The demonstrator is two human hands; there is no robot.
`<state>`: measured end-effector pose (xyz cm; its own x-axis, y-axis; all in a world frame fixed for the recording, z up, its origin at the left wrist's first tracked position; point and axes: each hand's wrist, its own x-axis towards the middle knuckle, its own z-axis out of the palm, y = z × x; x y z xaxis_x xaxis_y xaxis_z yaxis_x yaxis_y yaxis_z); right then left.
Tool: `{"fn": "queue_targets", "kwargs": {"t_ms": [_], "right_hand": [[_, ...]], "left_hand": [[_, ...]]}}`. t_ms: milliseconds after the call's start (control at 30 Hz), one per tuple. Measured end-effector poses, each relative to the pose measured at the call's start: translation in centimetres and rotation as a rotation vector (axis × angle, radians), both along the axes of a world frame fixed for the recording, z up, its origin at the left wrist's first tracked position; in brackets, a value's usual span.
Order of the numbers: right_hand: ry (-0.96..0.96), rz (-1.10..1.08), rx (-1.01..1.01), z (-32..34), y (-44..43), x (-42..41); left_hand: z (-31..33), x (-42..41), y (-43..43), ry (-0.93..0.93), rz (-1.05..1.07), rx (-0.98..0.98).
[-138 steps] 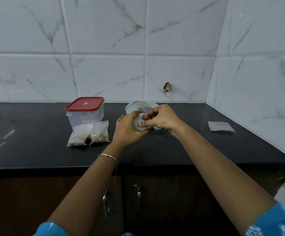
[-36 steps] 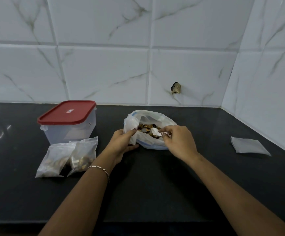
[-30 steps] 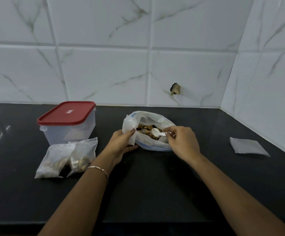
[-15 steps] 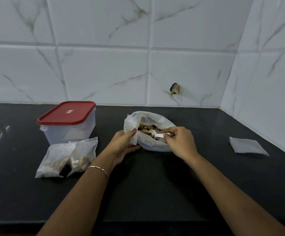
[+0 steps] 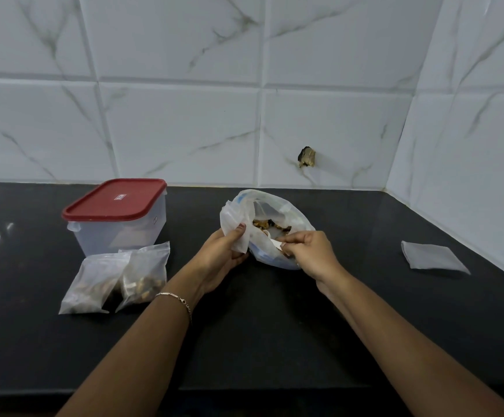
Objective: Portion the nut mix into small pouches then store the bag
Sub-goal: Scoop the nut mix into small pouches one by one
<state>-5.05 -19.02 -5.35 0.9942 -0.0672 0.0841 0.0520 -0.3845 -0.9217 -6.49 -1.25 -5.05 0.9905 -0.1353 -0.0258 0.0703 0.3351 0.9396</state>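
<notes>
Left hand [image 5: 222, 260] grips a small translucent pouch [image 5: 242, 245] beside the open clear plastic nut-mix bag [image 5: 286, 215] mid black surface [image 5: 274, 326]; right hand [image 5: 311, 252] pinches a white scoop [image 5: 274, 243]; the red lid's label [image 5: 120, 197] is unreadable; the bag sits well back from the front edge.

Left hand [image 5: 223, 257] and right hand [image 5: 311, 254] pinch (fingers curled).

The clear nut mix bag [image 5: 286, 215] slumps open, brown nuts [image 5: 270, 224] showing, with a white scoop [image 5: 274, 242] at its 6 o'clock lip and a small pouch [image 5: 233, 219] upright against its 9 o'clock side; one filled pouch [image 5: 92, 285] touches a second filled pouch [image 5: 143, 273] at its 8 o'clock, and an empty pouch [image 5: 432, 260] lies flat, well apart, at 3 o'clock.
</notes>
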Motion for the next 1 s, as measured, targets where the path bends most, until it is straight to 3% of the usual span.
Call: {"fn": "queue_targets", "kwargs": {"t_ms": [300, 500, 667, 867, 1000], "right_hand": [[0.269, -0.04, 0.366, 0.8, 0.0, 0.1], [0.179, -0.001, 0.256, 1.0, 1.0, -0.6], [0.283, -0.048, 0.473, 0.6, 1.3, -0.2], [0.29, -0.086, 0.603, 0.7, 0.7, 0.1], [0.271, -0.093, 0.599, 1.2, 0.5, -0.4]], "left_hand": [[0.3, -0.7, -0.4, -0.076, -0.075, 0.183], [-0.3, -0.6, -0.8, -0.151, -0.081, 0.32], [-0.4, -0.5, -0.8, -0.148, -0.085, 0.319], [-0.7, -0.6, -0.4, -0.16, 0.164, 0.367], [-1.1, -0.6, 0.8, -0.184, 0.373, 0.575]]}}
